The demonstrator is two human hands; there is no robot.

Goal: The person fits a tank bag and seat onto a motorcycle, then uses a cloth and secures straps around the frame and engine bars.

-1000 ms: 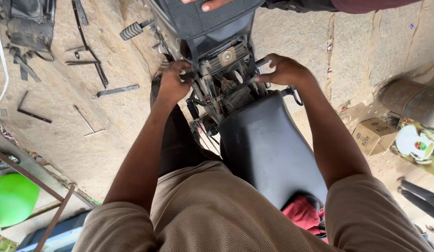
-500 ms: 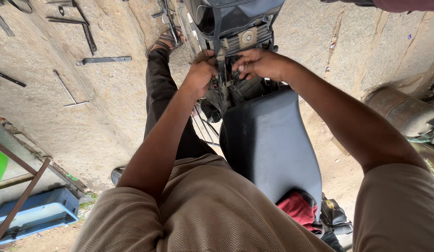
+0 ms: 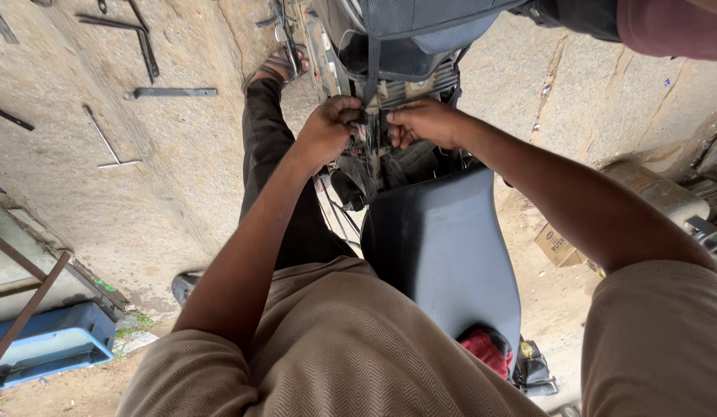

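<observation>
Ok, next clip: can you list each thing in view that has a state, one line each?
Left hand: closed on a part in the motorcycle's open frame.
Right hand: fingers curled, pinching a part there too.
Motorcycle seat: in place, bare on top.
Red cloth: crumpled at the seat's rear.
Metal tools: lying loose on the ground.
Cardboard box: on the ground, closed.

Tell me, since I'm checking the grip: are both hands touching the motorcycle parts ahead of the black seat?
Touching. The head view shows the left hand and right hand with fingers curled onto the exposed motorcycle parts ahead of the black seat.
</observation>
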